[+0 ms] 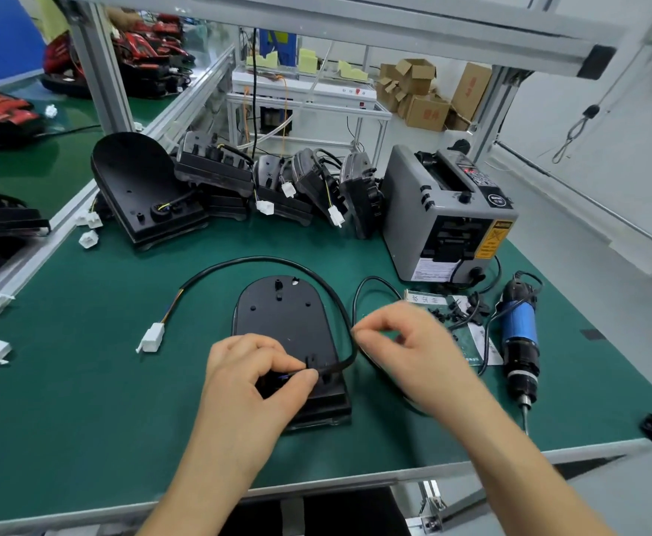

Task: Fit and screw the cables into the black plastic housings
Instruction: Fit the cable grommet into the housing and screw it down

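While the flat, round-ended black plastic housing [285, 323] lies on the green table [84, 381], the left hand [247, 377] pinches the black sheathed cable [262, 259] at its near-end slot. The right hand [417, 350] is pinched shut, possibly on a small part. The cable looks light and springy, so grip it beside the slot.

Bench mat [84, 381] plain dark green. Nearest housing [285, 315] matt black; its cable [262, 261] black, breaking into thin yellow, blue and brown wires [173, 307] at a white connector [152, 337]. Stacked housings [138, 187] at the back black, their plugs white. Tape dispenser [409, 195] grey with a black front, warning label [492, 241] yellow and black. Screwdriver [519, 326] blue-bodied, black at both ends. Cartons [428, 110] brown, red print. Frame [96, 71] silver-grey.
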The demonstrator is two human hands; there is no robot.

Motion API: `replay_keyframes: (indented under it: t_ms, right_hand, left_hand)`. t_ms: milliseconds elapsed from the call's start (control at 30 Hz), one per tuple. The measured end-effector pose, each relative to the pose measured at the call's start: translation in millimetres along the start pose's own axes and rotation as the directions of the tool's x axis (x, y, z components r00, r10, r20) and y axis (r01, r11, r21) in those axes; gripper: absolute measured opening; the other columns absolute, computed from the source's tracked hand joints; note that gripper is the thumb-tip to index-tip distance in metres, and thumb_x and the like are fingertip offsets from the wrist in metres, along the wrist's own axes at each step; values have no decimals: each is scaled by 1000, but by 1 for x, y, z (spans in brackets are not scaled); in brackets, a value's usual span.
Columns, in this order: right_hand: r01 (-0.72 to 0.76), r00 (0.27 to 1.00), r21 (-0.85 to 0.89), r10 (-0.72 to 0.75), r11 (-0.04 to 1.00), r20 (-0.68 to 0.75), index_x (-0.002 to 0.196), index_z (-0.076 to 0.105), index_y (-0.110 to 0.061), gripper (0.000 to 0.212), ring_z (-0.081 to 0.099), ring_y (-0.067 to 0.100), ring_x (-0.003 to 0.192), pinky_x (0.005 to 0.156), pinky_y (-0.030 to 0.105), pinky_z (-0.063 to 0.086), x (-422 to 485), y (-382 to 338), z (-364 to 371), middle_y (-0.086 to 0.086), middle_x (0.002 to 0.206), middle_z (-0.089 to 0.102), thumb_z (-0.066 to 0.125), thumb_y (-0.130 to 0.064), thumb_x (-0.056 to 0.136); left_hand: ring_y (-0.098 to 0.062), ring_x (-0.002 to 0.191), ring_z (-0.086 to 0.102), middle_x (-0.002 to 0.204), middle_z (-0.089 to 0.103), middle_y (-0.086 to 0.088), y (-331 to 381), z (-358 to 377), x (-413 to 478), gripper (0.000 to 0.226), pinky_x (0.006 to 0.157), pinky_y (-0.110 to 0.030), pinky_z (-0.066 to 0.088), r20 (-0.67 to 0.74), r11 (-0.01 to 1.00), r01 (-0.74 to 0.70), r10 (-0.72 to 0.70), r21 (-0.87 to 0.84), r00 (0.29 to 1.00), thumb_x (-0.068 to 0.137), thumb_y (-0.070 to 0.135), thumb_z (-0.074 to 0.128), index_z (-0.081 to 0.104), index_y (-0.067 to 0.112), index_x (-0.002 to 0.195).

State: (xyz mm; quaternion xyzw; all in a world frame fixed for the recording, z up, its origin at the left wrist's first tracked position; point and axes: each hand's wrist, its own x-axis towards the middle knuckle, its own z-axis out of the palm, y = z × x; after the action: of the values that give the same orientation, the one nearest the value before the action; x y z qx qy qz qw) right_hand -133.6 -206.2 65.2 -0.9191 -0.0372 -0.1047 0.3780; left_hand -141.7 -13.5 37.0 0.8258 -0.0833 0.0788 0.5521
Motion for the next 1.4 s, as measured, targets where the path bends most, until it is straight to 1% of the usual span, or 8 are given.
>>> replay_keyframes:
  t_ms: [67,167,400,533,767,867,967,1400]
  right_hand:
    - [-99,988,-280,62,955,-139,86,67,-27,9,50,6,92,84,25,42,13,26,-23,-15,87,56,62,-19,86]
    - [-253,968,-585,203,770,-150,94,67,-21,10,52,22,100,83,37,48,30,61,-46,-3,96,62,59,-21,87]
    - [-177,983,-722,149,669,-104,99,67,-28,16,47,22,102,75,31,34,45,90,-40,-4,101,61,64,-35,85]
    - [-158,987,-749,135,644,-92,96,69,-29,14,47,22,100,78,32,40,47,97,-36,-3,100,61,63,-36,86]
    - [-140,990,-681,124,718,-73,92,71,-23,14,45,21,99,84,33,41,38,72,-38,-3,97,63,60,-32,90]
    - [-15,999,-271,23,962,25,70,63,-33,17,46,8,91,79,19,35,21,24,-33,-13,81,62,69,-25,83]
    - [97,968,-13,-91,995,233,66,63,-37,23,50,-1,89,76,5,31,2,-23,-19,-19,83,63,74,-21,78]
    - [108,947,-153,-54,982,317,67,58,-39,17,43,-2,92,82,14,34,1,-46,-2,-20,78,56,66,-34,82]
  left_hand:
    - [6,108,40,88,59,24,1,-1,0,22,78,3,25,10,1000,8,-8,-5,1000,69,17,79,68,36,67]
    - [6,107,40,87,59,23,1,-1,-1,20,78,3,25,19,1000,19,-19,-10,1000,69,16,79,69,30,59]
    - [7,108,40,87,59,22,3,-3,0,19,78,4,24,33,999,31,-30,-19,999,70,17,79,70,32,63]
    - [8,106,40,87,59,23,4,-3,-1,20,76,4,25,29,999,34,-33,-29,999,70,16,79,69,30,59]
    - [8,107,40,88,58,24,6,-2,-1,21,77,4,26,28,998,47,-46,-52,999,70,15,78,69,31,60]
    - [8,107,39,88,58,25,6,-2,-2,20,77,3,27,29,997,53,-52,-56,998,69,16,78,69,32,63]
    - [8,106,39,89,58,24,6,-2,-1,21,78,2,27,24,998,45,-44,-48,999,68,14,78,68,29,58]
    - [5,108,38,90,57,24,-2,0,-1,17,80,-2,28,-4,1000,-12,12,-18,1000,69,23,80,67,32,63]
